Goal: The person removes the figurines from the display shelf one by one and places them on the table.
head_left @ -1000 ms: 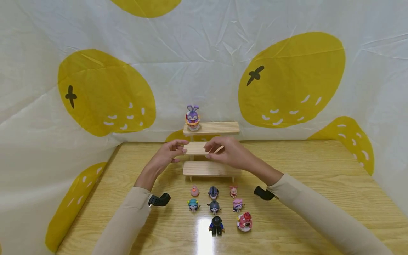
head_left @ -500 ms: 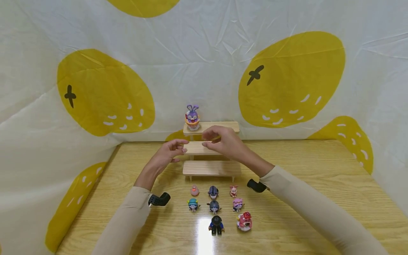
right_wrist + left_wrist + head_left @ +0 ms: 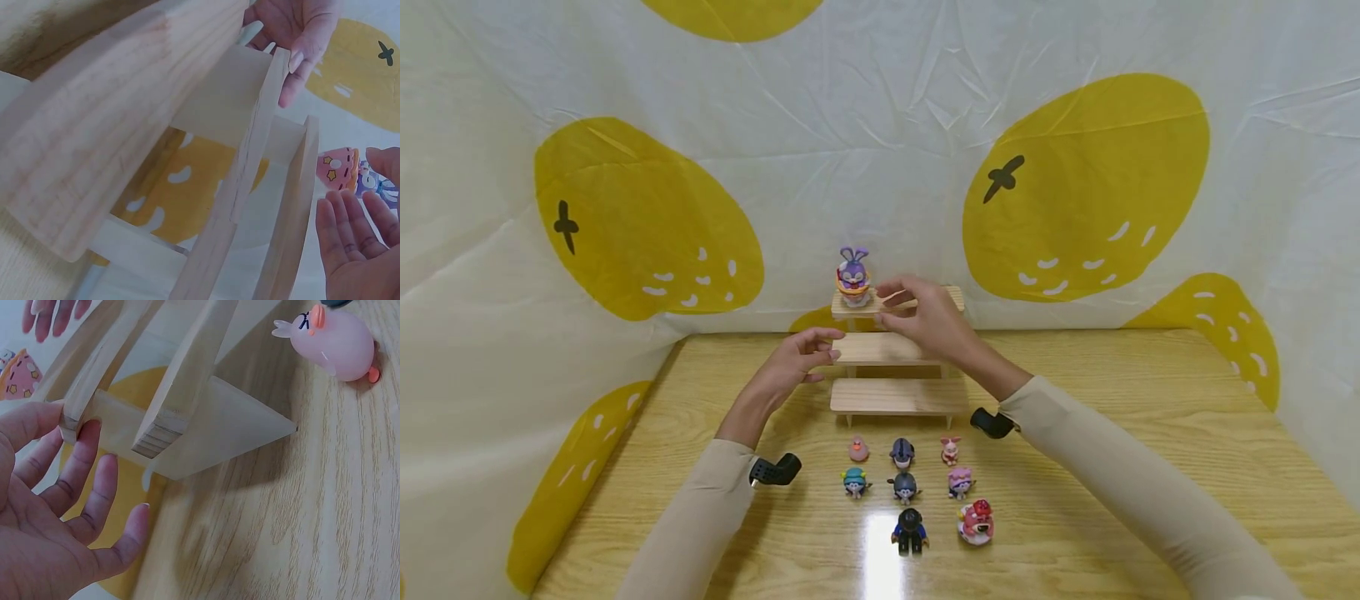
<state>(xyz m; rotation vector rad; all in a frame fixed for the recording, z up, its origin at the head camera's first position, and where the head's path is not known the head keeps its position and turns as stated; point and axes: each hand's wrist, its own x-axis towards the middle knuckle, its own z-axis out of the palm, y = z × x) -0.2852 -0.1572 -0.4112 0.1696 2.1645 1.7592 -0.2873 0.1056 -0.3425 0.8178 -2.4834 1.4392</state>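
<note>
A three-tier wooden display stand (image 3: pixel 898 396) stands at the back of the table. My left hand (image 3: pixel 786 367) pinches the left end of its middle board (image 3: pixel 78 403) between thumb and index finger, the other fingers spread below. My right hand (image 3: pixel 928 317) is raised over the top board (image 3: pixel 955 297), fingers loosely bent, holding nothing. Just left of its fingertips, a purple rabbit figurine (image 3: pixel 853 279) sits upright on that board's left end. In the right wrist view the rabbit's pink base (image 3: pixel 336 169) shows apart from the fingers of my right hand (image 3: pixel 359 247).
Several small figurines stand in rows before the stand, among them a pink duck (image 3: pixel 858 449), a grey donkey (image 3: pixel 902 453), a pink piglet (image 3: pixel 950 451), a figure in black and blue (image 3: pixel 910 531) and a pink bear (image 3: pixel 976 523). A lemon-print cloth (image 3: pixel 865 167) hangs behind.
My right hand has risen from the middle board to the top board, near the rabbit figurine. The left hand stays on the middle board's end.
</note>
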